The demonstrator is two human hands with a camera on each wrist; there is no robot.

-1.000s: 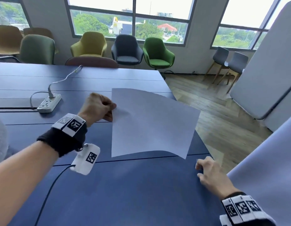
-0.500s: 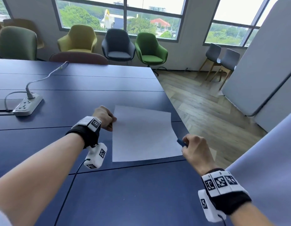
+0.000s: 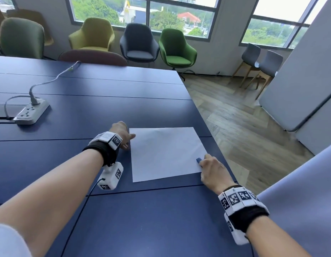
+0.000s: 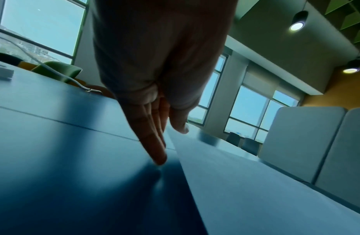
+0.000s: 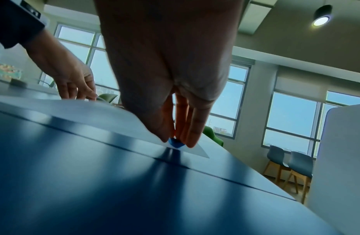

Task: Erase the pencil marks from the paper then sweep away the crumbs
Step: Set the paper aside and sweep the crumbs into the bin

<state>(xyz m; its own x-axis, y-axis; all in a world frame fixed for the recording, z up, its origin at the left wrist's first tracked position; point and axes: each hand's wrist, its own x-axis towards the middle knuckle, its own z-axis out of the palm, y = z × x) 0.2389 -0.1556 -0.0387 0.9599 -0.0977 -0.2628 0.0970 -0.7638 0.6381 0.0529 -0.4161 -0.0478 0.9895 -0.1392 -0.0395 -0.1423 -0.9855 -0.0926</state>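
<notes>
A white sheet of paper (image 3: pixel 166 153) lies flat on the blue table (image 3: pixel 124 219), close to its right edge. Any pencil marks on it are too faint to make out, and no crumbs show. My left hand (image 3: pixel 126 140) is at the sheet's left edge; in the left wrist view its fingers (image 4: pixel 155 147) point straight down onto the table beside the paper (image 4: pixel 255 182), with the thumb touching the sheet. My right hand (image 3: pixel 202 161) pinches a small blue eraser (image 3: pixel 198 160) between thumb and fingers, its tip (image 5: pixel 176 143) down on the paper's near right corner.
A white power strip (image 3: pixel 31 112) with its cable lies at the far left of the table. The table's right edge (image 3: pixel 219 151) runs just past the paper, with wooden floor beyond. Armchairs (image 3: pixel 175 49) line the windows. Grey partition panels (image 3: pixel 299 89) stand on the right.
The paper, held up in the air by my left hand a second ago, now lies flat. My left fingers have straightened. My right hand has picked up the eraser and set it on the sheet.
</notes>
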